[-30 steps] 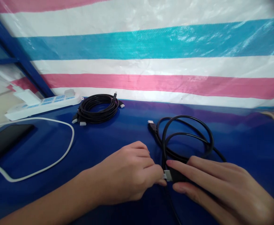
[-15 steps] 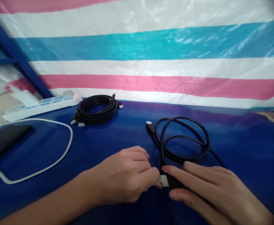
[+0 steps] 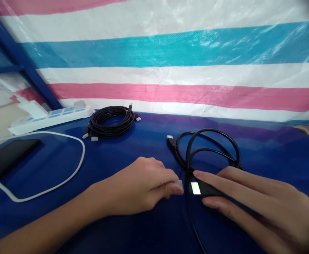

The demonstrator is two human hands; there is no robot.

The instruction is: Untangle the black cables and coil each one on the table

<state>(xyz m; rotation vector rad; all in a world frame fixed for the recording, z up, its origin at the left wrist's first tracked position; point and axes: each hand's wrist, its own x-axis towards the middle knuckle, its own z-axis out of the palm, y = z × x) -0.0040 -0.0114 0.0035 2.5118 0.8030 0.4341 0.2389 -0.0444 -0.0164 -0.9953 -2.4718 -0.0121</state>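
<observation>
My left hand [image 3: 154,183], closed in a pinch, has a small clear plastic cap [image 3: 179,183] between thumb and forefinger. Just to its right, the bright bare metal end of a black cable plug [image 3: 210,189] points toward that cap, with a gap between them. The thumb and fingers of my right hand [image 3: 255,197] grip the plug's black body. Behind the hands lies the loosely looped black cable [image 3: 188,155]. Its other visible plug [image 3: 171,141], with a pale tip, rests on the blue table [image 3: 133,151].
A coiled bundle of black cables [image 3: 112,132] with capped plugs lies at the back. Further left are a white power strip [image 3: 56,118], a white cord [image 3: 82,155] and a black phone [image 3: 14,155]. Striped plastic sheeting [image 3: 170,53] hangs behind the table.
The clear cap has come off the plug; my left hand holds it apart. My right hand, with the plug, has moved slightly up and right, and the metal end is now bare.
</observation>
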